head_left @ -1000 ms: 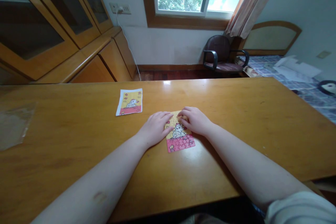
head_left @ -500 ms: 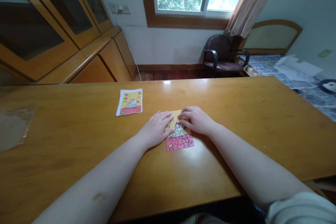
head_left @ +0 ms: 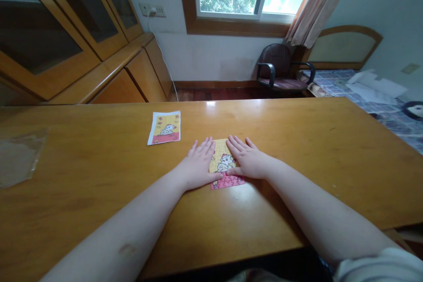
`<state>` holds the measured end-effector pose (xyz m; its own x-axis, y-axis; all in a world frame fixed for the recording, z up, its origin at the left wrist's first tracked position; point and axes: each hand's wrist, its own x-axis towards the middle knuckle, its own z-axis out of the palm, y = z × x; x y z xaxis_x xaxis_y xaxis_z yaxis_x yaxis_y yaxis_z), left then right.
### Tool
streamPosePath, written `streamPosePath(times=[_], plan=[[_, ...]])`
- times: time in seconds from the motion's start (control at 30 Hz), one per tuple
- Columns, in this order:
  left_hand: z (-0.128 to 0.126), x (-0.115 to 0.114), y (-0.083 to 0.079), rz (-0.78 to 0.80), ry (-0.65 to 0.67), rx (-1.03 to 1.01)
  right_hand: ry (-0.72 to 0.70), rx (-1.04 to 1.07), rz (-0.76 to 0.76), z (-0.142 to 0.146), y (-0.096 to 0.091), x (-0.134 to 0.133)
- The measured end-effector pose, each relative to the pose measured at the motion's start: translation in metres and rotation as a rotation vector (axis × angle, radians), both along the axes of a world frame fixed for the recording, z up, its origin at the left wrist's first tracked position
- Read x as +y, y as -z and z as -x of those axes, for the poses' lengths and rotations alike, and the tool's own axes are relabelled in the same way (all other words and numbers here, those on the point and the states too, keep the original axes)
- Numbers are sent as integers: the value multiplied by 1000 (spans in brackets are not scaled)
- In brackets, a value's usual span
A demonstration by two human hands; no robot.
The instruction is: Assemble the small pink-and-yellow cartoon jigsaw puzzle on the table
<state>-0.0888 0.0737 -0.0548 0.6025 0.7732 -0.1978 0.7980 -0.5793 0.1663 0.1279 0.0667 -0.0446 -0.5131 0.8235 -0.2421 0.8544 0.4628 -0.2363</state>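
A small jigsaw puzzle (head_left: 222,161) lies flat on the wooden table, its pieces joined into a picture of a white cartoon animal on yellow above a pink band. Along its left edge rests my left hand (head_left: 200,166), fingers stretched out and the thumb across the lower part. My right hand (head_left: 247,158) lies flat over the right edge, fingers spread, its thumb pointing in at the animal. Both hands cover the puzzle's side edges. Further back on the left is a picture card (head_left: 166,128) with the same design and a white border.
A clear plastic sheet or bag (head_left: 20,156) lies on the left of the table (head_left: 297,141). Beyond the far edge stand a wooden cabinet (head_left: 132,70) on the left, an office chair (head_left: 280,68) and a bed (head_left: 386,114) on the right.
My right hand's curled fingers have straightened and spread flat along the right edge. My left thumb has slid down toward the pink band.
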Motion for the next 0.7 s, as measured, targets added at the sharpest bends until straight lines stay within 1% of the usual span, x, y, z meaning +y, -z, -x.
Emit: streamPosePath(times=[0.2,0.37,0.53,0.63,0.7], plan=[[-2,0,-4,3,3,27,3,-14,-28,1,4,2],[-1,4,0,-56,14,-14,-17,21,-109,4,9,9],[1,6,-1,-99,-17,-49,16,83,-206,4,7,13],[2,5,-2,-87,-34,-33,49,79,-186,3,6,10],[2,5,-2,-79,-34,-18,36,64,-150,2,7,9]])
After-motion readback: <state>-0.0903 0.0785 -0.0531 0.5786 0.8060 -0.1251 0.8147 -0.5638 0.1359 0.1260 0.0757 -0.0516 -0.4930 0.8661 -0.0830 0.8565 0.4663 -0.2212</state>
